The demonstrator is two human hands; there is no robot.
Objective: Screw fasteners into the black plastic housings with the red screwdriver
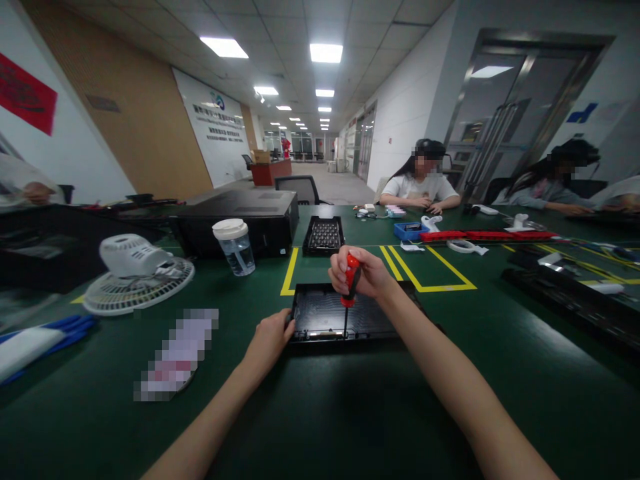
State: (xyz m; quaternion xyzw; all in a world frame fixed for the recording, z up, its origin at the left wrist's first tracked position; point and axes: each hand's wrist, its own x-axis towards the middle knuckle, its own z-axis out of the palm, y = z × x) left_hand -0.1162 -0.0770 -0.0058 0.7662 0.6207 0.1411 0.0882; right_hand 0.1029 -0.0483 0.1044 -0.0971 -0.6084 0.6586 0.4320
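Note:
A shallow black panel [380, 319] with raised edges lies flat on the green table in front of me. My left hand [271, 337] grips its left edge, fingers wrapped round the rim. In my right hand [364, 272] is a red and black screwdriver [352, 277], held upright by its handle. The screwdriver's thin shaft points down, its tip at the near inner edge of the panel, beside a small metallic strip [327, 334]. Whether the tip sits on a screw is too small to tell. Behind the panel stands a black tray [324, 236] with small round parts.
On the left are a white fan [135, 283], a lidded cup [235, 248], a large black case [250, 217], a blurred flat object [177, 357] and blue-white gloves [40, 347]. A blue box [410, 231] and black frame [575, 303] lie right. People sit across the table.

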